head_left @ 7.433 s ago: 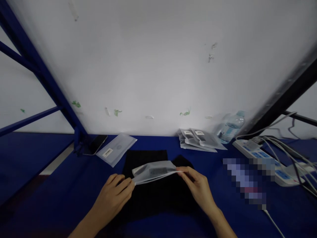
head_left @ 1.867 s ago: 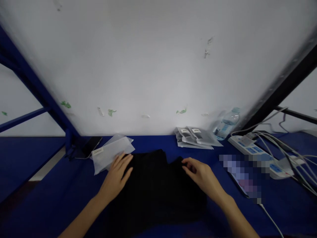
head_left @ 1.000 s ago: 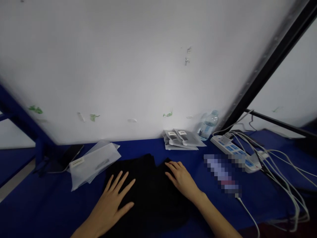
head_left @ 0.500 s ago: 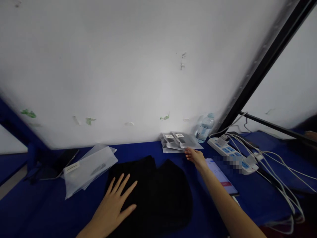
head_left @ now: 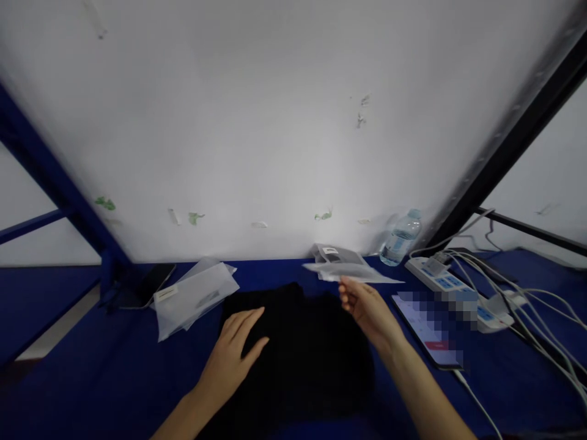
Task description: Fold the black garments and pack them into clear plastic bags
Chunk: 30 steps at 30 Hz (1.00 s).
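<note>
A: Looking at the right hand first, what has it got?

B: It is raised a little above the blue surface, and its fingertips pinch the near edge of a thin frosted packet. So the grip is closed narrow on that packet, which hangs flat in the air in front of the packet stack.

A: Where is that stack?

B: Against the foot of the white wall, just left of the water bottle. The lifted packet overlaps it in the view, so I cannot tell whether the two touch.

A: And the left hand?

B: It lies palm down on the black cloth, fingers loosely spread, holding nothing. The cloth is folded and sits in the middle of the surface, between the two hands.

A: What else is around?

B: Left of the cloth lie two pale flat bags, one on the other, with a dark phone beyond them by the blue frame post. To the right lies a second phone with its screen lit, then a white power strip with several white cables running off.
</note>
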{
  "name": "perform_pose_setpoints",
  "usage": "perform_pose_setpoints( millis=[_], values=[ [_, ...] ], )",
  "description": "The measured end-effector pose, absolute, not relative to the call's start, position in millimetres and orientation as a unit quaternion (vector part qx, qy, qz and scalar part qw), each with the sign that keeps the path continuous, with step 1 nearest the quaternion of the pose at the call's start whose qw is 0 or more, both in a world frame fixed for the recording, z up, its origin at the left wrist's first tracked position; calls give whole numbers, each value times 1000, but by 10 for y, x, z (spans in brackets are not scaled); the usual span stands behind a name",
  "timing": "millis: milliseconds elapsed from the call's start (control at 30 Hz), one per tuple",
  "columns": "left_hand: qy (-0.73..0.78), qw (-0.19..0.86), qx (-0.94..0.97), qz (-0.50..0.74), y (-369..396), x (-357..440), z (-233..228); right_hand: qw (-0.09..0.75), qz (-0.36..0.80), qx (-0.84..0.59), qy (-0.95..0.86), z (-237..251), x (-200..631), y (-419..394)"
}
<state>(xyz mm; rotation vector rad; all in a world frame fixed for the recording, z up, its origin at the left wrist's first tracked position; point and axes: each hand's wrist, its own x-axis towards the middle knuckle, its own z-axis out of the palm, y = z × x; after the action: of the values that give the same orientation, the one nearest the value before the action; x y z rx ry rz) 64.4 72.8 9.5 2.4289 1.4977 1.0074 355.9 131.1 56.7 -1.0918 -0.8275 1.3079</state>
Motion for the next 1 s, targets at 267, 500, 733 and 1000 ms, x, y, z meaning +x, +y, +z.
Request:
perform_pose_setpoints(
  millis=[267, 500, 733, 1000],
  values=[
    [428, 123, 787, 428, 593, 792, 388, 447, 593, -414, -527, 504, 2690, 681],
    [435, 144, 778, 429, 546, 760, 407, 420, 187, -381, -802, 596, 2665, 662],
    [405, 75, 816, 406, 559, 669, 403, 361, 75, -360, -857, 637, 2778, 724],
    [426, 114, 799, 409, 593, 536, 420, 383, 71, -471, -792, 575, 3695, 1045]
  ],
)
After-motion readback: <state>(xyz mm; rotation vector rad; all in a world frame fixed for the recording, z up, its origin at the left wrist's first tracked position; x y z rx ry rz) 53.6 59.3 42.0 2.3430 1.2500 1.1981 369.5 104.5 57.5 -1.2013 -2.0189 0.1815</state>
